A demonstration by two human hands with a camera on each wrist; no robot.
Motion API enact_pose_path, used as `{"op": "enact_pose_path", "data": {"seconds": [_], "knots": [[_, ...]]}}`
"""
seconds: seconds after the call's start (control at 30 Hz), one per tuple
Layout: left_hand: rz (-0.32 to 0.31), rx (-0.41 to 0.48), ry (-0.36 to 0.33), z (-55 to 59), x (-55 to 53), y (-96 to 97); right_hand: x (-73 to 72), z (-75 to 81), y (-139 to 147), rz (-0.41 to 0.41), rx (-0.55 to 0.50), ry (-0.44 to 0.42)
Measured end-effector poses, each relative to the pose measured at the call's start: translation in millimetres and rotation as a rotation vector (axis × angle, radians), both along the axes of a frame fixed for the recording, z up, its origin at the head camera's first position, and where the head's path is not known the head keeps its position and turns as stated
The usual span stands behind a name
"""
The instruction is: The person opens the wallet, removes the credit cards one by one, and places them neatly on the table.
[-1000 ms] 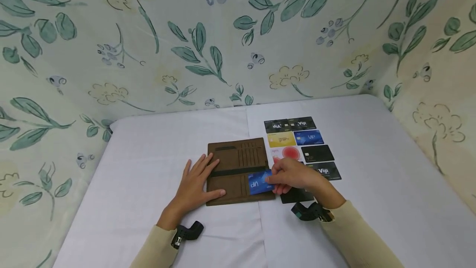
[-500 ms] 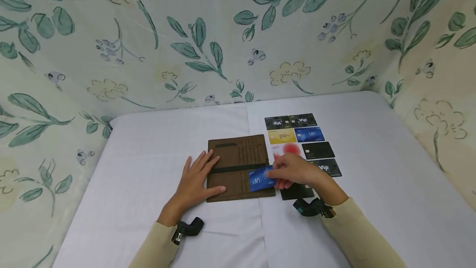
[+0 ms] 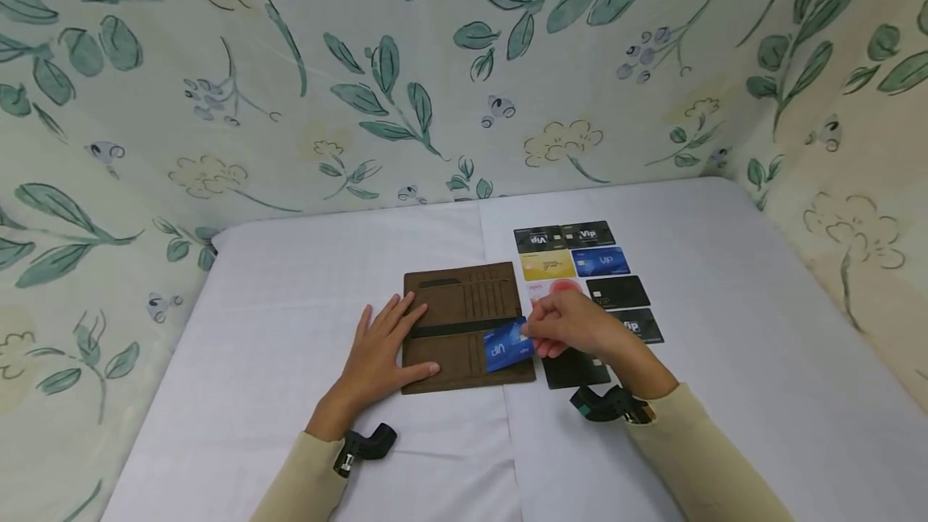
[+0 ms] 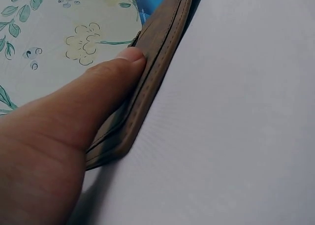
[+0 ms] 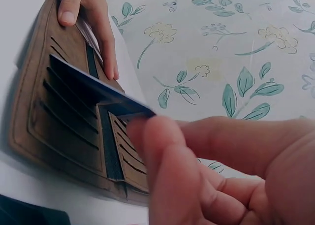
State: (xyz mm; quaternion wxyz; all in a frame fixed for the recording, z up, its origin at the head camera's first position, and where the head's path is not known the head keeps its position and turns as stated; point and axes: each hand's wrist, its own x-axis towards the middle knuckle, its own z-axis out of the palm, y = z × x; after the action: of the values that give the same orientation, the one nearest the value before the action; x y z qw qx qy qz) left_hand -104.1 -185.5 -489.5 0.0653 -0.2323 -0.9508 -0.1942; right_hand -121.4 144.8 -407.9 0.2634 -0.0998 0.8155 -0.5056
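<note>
A brown wallet lies unfolded on the white cloth. My left hand rests on its left edge with fingers spread, the thumb on the lower half. My right hand pinches a blue VIP card by its right end, between thumb and fingers, over the wallet's lower right part. In the right wrist view the card slants up from the slots, its far edge at one of them; I cannot tell whether it is inside. A dark card shows in the upper half's pocket.
Right of the wallet lie several cards in two columns: a yellow card, a blue card, black cards and a white-and-red card partly under my right hand. A patterned cloth hangs behind the table.
The pinched blue card has turned, its right end swinging away from me and up slightly with my right hand. More of the black card below that hand shows. My left hand stays on the wallet.
</note>
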Motion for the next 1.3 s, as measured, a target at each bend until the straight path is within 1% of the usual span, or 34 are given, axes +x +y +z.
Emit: {"op": "enact_pose_path", "data": {"seconds": [0.17, 0.3, 0.43, 0.53, 0.67, 0.93, 1.13, 1.3], "knots": [[-0.009, 0.008, 0.011, -0.2, -0.2, 1.2, 0.2, 2.7, 1, -0.045, 0.000, -0.001], [-0.003, 0.020, 0.020, -0.8, 0.6, 0.6, 1.2, 5.4, 1, -0.045, -0.018, 0.006], [-0.013, 0.024, 0.021, -1.1, 0.6, 0.1, 1.1, 7.1, 1, -0.043, -0.022, 0.007], [-0.009, 0.011, 0.020, -0.8, 0.3, -0.2, -0.6, 6.0, 1, -0.039, -0.033, 0.013], [-0.005, 0.014, 0.015, 1.1, -0.4, -0.3, -2.8, 3.7, 1, -0.028, -0.043, 0.027], [-0.011, 0.031, 0.002, 0.0, 1.3, -0.4, -1.6, 5.1, -1, -0.006, -0.050, 0.007], [-0.012, 0.037, 0.011, -1.2, 2.4, -1.0, -0.3, 7.8, -2, 0.005, -0.048, 0.010], [-0.013, 0.035, 0.026, -0.5, 0.5, -1.9, 2.7, 13.4, 1, -0.031, -0.018, 0.027]]}}
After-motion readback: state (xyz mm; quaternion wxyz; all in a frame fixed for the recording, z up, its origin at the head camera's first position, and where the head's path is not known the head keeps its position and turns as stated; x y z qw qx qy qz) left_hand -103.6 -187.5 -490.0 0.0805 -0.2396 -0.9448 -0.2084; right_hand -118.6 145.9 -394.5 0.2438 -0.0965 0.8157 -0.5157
